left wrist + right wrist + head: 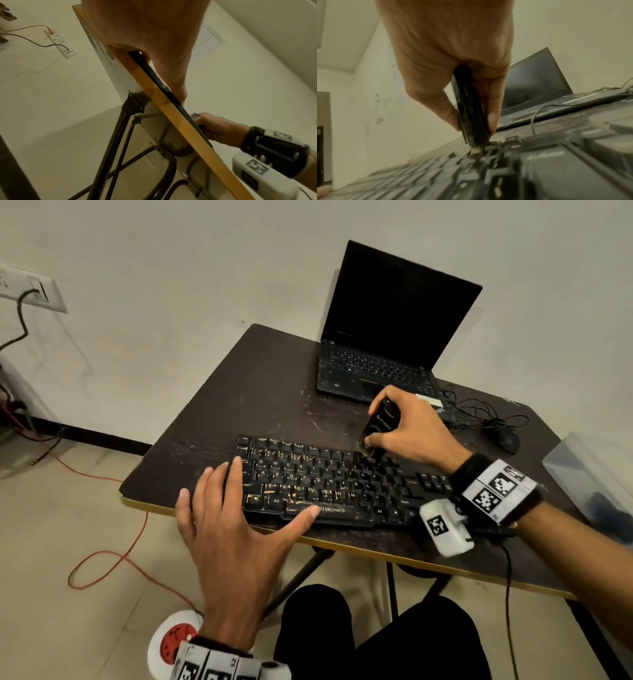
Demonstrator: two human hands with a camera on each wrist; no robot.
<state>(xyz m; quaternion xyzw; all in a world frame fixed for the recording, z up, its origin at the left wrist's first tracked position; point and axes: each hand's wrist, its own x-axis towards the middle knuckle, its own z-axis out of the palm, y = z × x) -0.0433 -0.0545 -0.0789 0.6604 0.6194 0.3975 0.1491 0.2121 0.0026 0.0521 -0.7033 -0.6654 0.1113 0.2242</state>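
A black Zebronics keyboard [329, 484] lies near the front edge of the dark table [260, 392]. My left hand [236, 508] rests flat on its left end, fingers straight and spread, thumb by the space bar. My right hand [411, 429] grips a flat black brush tool [380, 422] upright over the upper middle keys. In the right wrist view the thumb and fingers pinch the brush tool [469, 108], and its pale bristle tip [476, 150] presses between the keys of the keyboard [488, 175]. From the left wrist view, my left hand [145, 33] lies over the table's edge [171, 115].
An open laptop [387, 337] with a dark screen stands at the back of the table. A wired mouse [508, 440] with tangled cable lies to its right. A clear plastic box [592, 477] sits at the right edge. An orange cable [113, 556] and an extension reel [174, 642] lie on the floor.
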